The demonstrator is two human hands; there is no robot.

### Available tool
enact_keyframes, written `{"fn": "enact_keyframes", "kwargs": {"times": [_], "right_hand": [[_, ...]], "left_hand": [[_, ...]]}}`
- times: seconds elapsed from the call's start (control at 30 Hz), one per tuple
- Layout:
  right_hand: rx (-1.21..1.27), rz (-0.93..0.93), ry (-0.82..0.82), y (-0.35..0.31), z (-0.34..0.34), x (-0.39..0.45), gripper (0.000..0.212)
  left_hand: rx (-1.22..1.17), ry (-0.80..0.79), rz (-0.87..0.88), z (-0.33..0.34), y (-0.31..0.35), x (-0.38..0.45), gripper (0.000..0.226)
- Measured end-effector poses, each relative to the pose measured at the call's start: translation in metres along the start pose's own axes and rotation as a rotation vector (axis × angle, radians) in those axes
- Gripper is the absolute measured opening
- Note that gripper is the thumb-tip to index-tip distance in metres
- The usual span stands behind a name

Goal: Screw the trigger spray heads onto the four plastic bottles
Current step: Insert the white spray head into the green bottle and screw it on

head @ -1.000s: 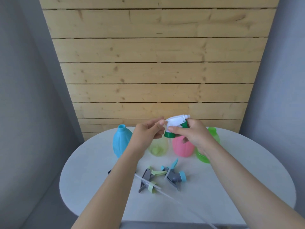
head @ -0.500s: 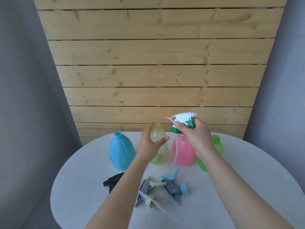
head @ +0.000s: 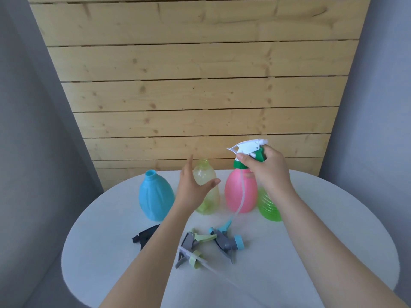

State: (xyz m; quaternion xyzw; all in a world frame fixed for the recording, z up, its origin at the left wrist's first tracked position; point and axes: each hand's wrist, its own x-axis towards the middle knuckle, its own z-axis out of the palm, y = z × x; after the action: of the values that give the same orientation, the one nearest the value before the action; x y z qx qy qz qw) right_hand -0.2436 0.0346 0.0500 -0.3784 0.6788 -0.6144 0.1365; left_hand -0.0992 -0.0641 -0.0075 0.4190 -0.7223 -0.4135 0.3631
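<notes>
Four bottles stand in a row at the back of the round white table (head: 311,252): blue bottle (head: 155,196), pale yellow bottle (head: 208,190), pink bottle (head: 241,194), green bottle (head: 269,207). My right hand (head: 265,172) grips a white-and-green trigger spray head (head: 249,151) held just above the pink bottle's neck, its clear tube hanging in front of the pink bottle. My left hand (head: 191,187) is open, fingers spread beside the yellow bottle, holding nothing.
Three loose spray heads lie on the table in front of the bottles: a black one (head: 144,237) partly under my left forearm, a grey-and-yellow-green one (head: 191,247) and a grey-and-blue one (head: 226,240). A wooden plank wall (head: 200,96) rises behind.
My left hand has let go of the spray head and moved left to the yellow bottle, fingers open. My right hand carried the white-and-green head right, over the pink bottle.
</notes>
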Motion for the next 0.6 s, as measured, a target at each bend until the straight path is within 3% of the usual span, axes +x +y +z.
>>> {"fn": "enact_keyframes", "kwargs": {"times": [0.1,0.2,0.33,0.43,0.6], "right_hand": [[-0.021,-0.004,-0.031,-0.007,-0.019,0.000,0.014],[-0.001,0.000,0.009,-0.012,-0.042,0.000,0.014],[-0.013,0.016,0.086,-0.007,-0.071,0.001,0.016],[-0.041,0.038,0.132,0.000,-0.087,0.000,0.011],[-0.069,0.083,0.146,0.012,-0.099,0.004,0.014]], "left_hand": [[0.128,0.144,0.109,0.000,0.018,-0.008,0.094],[0.166,0.214,0.270,0.006,0.038,-0.019,0.072],[0.018,0.008,0.330,0.031,0.056,-0.032,0.037],[-0.025,-0.172,0.229,0.062,0.062,-0.036,0.038],[0.138,-0.245,0.184,0.106,0.060,-0.031,0.048]]}}
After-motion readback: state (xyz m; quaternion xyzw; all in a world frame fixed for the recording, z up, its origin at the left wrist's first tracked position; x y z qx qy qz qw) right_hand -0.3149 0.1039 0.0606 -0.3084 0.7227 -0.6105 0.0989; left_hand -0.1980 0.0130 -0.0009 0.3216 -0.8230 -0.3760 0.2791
